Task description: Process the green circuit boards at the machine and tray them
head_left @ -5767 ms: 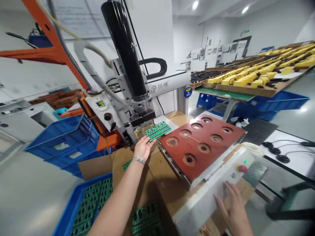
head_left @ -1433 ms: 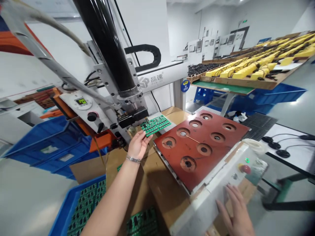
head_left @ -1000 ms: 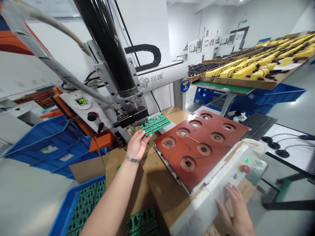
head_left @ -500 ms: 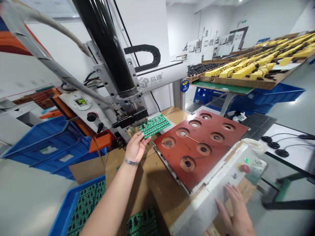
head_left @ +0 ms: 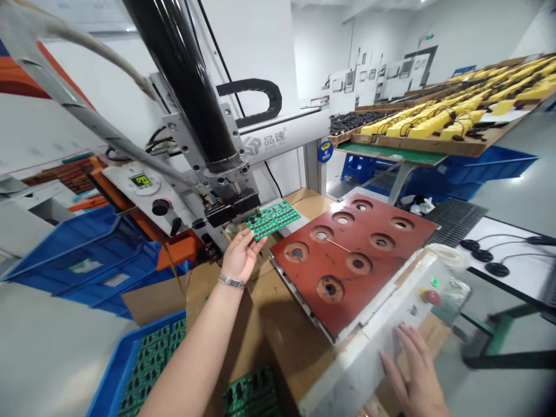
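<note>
My left hand (head_left: 242, 255), with a metal watch band at the wrist, pinches the near left corner of a green circuit board (head_left: 275, 219). The board is held tilted just beside the black head (head_left: 232, 207) of a gantry machine. To its right lies a red-brown fixture plate (head_left: 315, 272) with several round recesses; a thin stick (head_left: 337, 244) rests across it. My right hand (head_left: 414, 370) lies with fingers spread against the white control box (head_left: 382, 336) at the plate's near side. A red button (head_left: 431, 297) and a lit green button (head_left: 434, 282) sit on that box.
Blue trays (head_left: 113, 347) of circuit boards stand at lower left, with more boards (head_left: 252, 394) below my left arm. Stacked blue crates (head_left: 82, 255) are at far left. On the right, a white table (head_left: 516, 260) holds black corded discs. Yellow parts (head_left: 425, 116) fill a bench behind.
My left hand and the circuit board have barely moved. The right hand stays on the control box. The view has shifted very slightly.
</note>
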The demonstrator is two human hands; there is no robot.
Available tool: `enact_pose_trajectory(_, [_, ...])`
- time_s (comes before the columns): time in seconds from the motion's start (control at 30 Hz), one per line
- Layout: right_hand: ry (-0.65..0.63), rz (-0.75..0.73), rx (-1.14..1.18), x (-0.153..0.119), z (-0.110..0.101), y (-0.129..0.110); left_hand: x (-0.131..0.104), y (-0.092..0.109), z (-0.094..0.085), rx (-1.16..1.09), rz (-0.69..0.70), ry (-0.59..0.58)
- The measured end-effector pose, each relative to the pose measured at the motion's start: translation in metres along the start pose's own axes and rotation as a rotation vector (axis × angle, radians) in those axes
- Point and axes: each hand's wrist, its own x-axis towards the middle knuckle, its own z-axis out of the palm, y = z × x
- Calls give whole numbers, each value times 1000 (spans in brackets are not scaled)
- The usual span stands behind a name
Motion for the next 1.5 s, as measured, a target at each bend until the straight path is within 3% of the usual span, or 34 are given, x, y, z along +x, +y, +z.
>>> enact_pose_trajectory(1.5, [-2,4,2,0,2,2,-1,5,-1,-22,27,26])
